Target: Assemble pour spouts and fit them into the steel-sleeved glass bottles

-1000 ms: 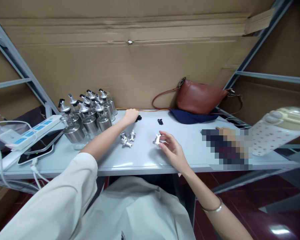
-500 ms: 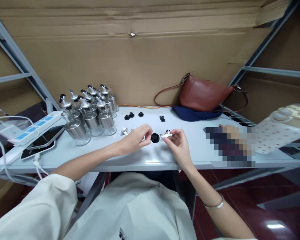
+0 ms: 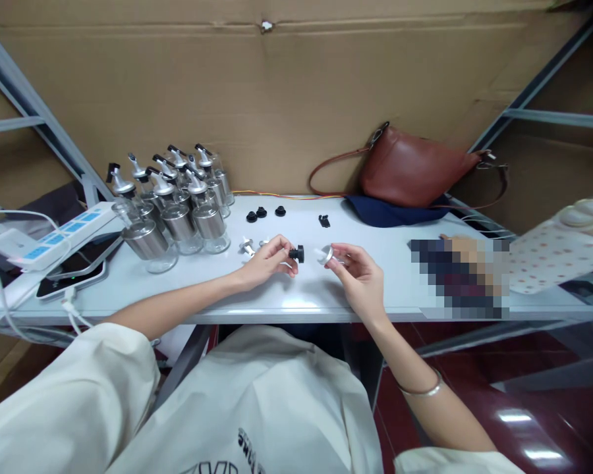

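Note:
Over the front of the table, my left hand [image 3: 273,258] pinches a black ribbed stopper [image 3: 297,253], now lying sideways with its wide end to the right. Facing it a short gap away is a silver pour spout [image 3: 327,255] with a pale stem, gripped between the thumb and fingers of my right hand [image 3: 360,275]. More silver spout pieces [image 3: 248,246] lie just behind my left hand, partly covered by it. Farther back rest 3 black stoppers [image 3: 261,212], and to their right some small black flip parts [image 3: 324,221].
Several glass bottles with steel bands and spouts [image 3: 178,224] stand at the left. A power strip [image 3: 72,230] and devices lie beyond them. At the back right a brown bag [image 3: 418,168] sits on a dark blue cap [image 3: 395,214]. A spotted container [image 3: 556,253] stands far right.
The stopper in my left hand has turned from facing the camera to sideways. My right hand has tilted the spout so its stem points left toward the stopper. The view has shifted slightly.

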`<state>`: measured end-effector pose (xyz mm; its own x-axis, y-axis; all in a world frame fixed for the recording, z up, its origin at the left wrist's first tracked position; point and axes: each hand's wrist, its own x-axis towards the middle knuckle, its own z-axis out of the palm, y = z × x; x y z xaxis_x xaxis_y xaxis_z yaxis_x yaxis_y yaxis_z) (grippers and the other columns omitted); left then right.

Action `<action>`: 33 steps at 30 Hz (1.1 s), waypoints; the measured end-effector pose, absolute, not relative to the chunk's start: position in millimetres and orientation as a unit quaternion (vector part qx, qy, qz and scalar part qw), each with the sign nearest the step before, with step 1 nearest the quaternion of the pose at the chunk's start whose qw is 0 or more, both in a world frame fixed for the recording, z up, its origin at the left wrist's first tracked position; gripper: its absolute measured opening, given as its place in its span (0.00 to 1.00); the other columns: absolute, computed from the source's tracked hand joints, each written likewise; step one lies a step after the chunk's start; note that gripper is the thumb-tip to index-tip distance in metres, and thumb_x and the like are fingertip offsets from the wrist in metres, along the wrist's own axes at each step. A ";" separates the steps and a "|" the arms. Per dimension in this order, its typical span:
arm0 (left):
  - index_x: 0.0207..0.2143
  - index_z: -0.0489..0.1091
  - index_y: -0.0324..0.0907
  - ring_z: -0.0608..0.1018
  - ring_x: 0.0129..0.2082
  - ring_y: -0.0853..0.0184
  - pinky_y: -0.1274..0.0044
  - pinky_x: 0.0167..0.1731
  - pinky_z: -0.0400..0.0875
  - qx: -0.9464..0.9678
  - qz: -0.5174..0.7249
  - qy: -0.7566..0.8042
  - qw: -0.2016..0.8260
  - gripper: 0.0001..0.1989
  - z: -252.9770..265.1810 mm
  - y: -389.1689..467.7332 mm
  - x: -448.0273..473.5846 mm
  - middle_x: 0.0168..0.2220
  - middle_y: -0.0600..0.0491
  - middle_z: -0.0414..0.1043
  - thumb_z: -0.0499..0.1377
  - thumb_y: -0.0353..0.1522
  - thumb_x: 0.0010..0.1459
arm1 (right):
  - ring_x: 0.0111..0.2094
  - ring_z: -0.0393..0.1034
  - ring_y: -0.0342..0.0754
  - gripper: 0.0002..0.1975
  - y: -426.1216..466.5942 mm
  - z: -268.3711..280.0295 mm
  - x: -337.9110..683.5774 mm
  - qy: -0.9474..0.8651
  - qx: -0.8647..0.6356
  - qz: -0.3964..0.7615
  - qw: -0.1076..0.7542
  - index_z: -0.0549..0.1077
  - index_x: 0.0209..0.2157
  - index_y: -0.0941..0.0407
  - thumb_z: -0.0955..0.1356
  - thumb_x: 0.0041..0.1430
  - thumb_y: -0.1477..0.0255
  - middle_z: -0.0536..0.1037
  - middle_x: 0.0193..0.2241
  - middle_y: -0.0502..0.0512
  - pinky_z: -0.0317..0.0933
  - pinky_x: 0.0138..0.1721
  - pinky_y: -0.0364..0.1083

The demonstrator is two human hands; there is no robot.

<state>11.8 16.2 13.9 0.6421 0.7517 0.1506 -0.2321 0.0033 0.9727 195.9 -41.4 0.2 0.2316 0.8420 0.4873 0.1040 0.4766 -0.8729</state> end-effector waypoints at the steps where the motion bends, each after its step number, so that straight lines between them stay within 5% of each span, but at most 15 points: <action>1: 0.30 0.55 0.41 0.73 0.27 0.73 0.77 0.30 0.70 0.596 0.361 0.212 0.685 0.13 13.1 16.5 11.9 0.29 0.58 0.64 0.57 0.38 0.56 | 0.34 0.72 0.45 0.11 -41.7 -0.6 195.7 -0.559 -0.419 0.276 0.660 0.72 0.36 0.53 0.72 0.50 0.66 0.74 0.32 0.51 0.69 0.39 0.48; 10: 0.30 0.58 0.40 0.74 0.27 0.73 0.78 0.29 0.69 0.595 0.339 0.192 0.702 0.13 10.5 15.9 11.5 0.29 0.56 0.67 0.58 0.39 0.56 | 0.34 0.69 0.46 0.03 -43.1 -3.0 197.7 -0.646 -0.398 0.204 0.619 0.74 0.32 0.54 0.71 0.53 0.74 0.74 0.31 0.52 0.66 0.36 0.46; 33: 0.31 0.60 0.39 0.74 0.21 0.74 0.81 0.25 0.66 0.515 0.264 0.257 0.774 0.13 19.0 18.3 7.7 0.22 0.57 0.68 0.61 0.36 0.51 | 0.35 0.74 0.47 0.08 -49.0 -0.6 196.6 -0.735 -0.370 0.023 0.567 0.77 0.35 0.51 0.68 0.56 0.77 0.79 0.33 0.53 0.69 0.37 0.48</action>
<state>7.7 18.3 19.0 0.7290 0.6729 -0.1255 -0.1443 0.3303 0.9328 196.6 -49.0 -0.6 -0.0829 0.5705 0.8171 0.5183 0.7250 -0.4536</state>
